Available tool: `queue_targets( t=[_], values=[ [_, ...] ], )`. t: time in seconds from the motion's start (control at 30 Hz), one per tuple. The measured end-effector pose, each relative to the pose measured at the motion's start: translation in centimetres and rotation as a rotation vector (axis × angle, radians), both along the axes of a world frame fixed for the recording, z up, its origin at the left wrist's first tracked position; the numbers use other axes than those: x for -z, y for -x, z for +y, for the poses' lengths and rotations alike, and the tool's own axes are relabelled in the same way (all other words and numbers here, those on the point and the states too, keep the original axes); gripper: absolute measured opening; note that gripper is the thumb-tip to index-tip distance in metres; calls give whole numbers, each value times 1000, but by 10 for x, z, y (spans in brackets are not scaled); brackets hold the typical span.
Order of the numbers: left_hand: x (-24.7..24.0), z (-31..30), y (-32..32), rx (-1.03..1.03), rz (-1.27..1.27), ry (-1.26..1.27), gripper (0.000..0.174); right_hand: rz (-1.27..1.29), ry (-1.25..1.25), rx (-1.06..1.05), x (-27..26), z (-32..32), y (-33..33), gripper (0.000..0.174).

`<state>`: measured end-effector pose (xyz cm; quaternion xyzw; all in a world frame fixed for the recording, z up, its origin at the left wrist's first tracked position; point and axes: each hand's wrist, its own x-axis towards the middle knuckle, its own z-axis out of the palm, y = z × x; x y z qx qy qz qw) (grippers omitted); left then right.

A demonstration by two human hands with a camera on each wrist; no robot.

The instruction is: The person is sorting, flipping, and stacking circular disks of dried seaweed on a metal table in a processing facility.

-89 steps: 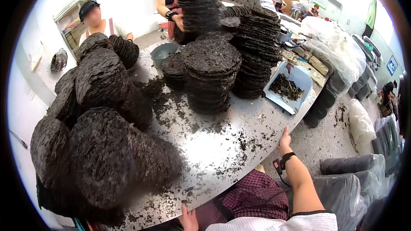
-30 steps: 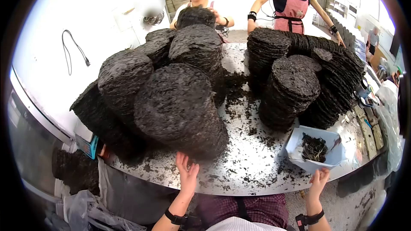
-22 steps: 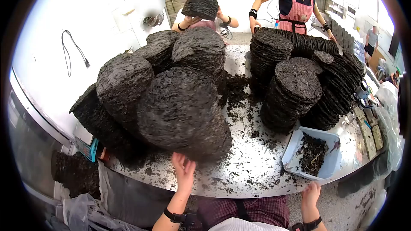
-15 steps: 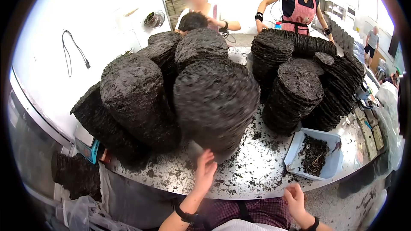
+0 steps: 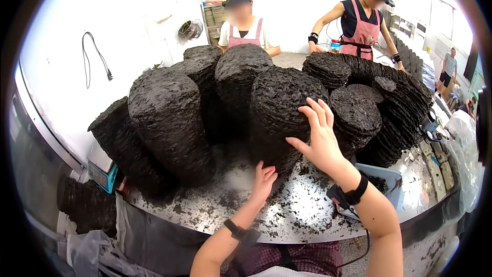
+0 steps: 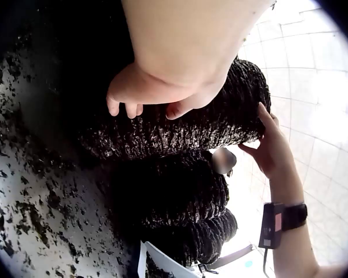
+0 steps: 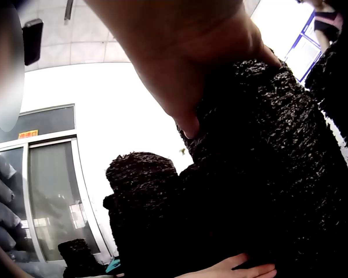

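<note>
A tall stack of dark round sheets point(image 5: 284, 97) stands upright in the middle of the table in the head view. My right hand point(image 5: 320, 138) lies with spread, fairly straight fingers against the upper right side of this stack. Lower down, my left hand point(image 5: 264, 182) touches the near side of the stack's base with its fingers loosely extended. In the left wrist view, my left hand point(image 6: 162, 87) lies over the stack point(image 6: 180, 130), and my right hand point(image 6: 272, 145) is at its top end. The right wrist view has my right hand point(image 7: 191, 63) on the stack point(image 7: 290, 127).
Several similar stacks point(image 5: 166, 118) stand on the left, others point(image 5: 356, 115) on the right. A blue bin point(image 5: 394, 182) is partly behind my right forearm. Dark flakes litter the metal table point(image 5: 307, 225). Two people in aprons point(image 5: 361, 33) are across the table; a scale point(image 5: 102, 174) stands left.
The middle stack has moved right, away from the left group, and now stands beside the right group. My right hand has risen from the table edge to its upper side; my left hand has followed it right.
</note>
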<state>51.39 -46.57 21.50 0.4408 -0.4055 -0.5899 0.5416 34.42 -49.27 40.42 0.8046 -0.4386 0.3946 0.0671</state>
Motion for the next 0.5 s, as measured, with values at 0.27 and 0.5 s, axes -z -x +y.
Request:
queue_targets(
  t=[0.27,0.5],
  values=[
    [-4,-44,35,-3,-30,-41,89,0,22,29,4,-54,24,70],
    [-7,-72,41,-194,-25,20,67,-25,20,29,8,-78,30,68]
  ],
)
